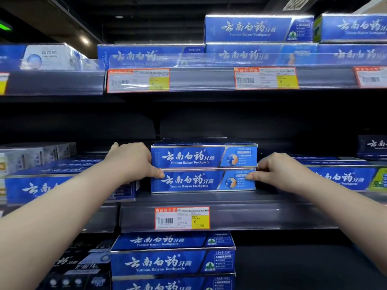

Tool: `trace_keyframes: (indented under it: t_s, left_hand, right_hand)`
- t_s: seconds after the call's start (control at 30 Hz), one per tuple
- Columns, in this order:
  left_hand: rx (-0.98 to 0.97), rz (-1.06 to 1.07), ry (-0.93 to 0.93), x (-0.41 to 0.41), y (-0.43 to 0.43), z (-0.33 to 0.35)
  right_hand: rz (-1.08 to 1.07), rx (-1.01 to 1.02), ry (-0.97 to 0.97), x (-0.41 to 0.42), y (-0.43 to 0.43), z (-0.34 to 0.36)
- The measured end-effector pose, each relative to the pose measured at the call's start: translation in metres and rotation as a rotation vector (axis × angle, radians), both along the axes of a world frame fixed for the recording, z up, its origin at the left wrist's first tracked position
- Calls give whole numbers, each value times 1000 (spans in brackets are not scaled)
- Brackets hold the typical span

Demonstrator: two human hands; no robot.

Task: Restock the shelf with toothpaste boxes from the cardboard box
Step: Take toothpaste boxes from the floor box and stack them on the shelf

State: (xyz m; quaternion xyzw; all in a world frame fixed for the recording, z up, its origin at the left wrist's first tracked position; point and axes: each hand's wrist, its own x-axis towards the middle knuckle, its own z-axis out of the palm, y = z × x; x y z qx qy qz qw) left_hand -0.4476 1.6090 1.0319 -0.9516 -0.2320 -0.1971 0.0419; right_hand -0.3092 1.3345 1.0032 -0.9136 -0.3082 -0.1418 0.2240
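Observation:
Two blue toothpaste boxes with white script lie stacked on the middle shelf (pixel 230 200): an upper box (pixel 194 158) and a lower box (pixel 188 182). My left hand (pixel 132 159) presses against the stack's left end, its thumb on the lower box's front corner. At the stack's right end, my right hand (pixel 276 170) grips with fingertips on the lower box's front. The cardboard box is not in view.
More blue toothpaste boxes fill the upper shelf (pixel 259 28), the lower shelf (pixel 173 262) and both sides of the middle shelf (pixel 343 178). A price tag (pixel 182 218) hangs on the shelf's front rail. Dark open space lies behind and right of the stack.

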Motion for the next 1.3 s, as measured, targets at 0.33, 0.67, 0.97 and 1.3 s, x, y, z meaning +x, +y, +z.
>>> trace_keyframes:
  t_s: [0.33,0.67,0.97,1.3]
  left_hand:
    - [52,62,-13,-1,-8,-6]
    - [55,-155,-534,-48,-15,-20]
    - [-160,-738,-427,-55,-81,-84]
    - [-230,-906,175,-51,-218,-186]
  right_hand:
    - [-102,-95,-91,1,5,-2]
    - [-98,27,-217,-47,-14,-4]
    - [-279,-108,-171,-133,-59,-41]
    - [-538,-258,83,-236,-201,-119]
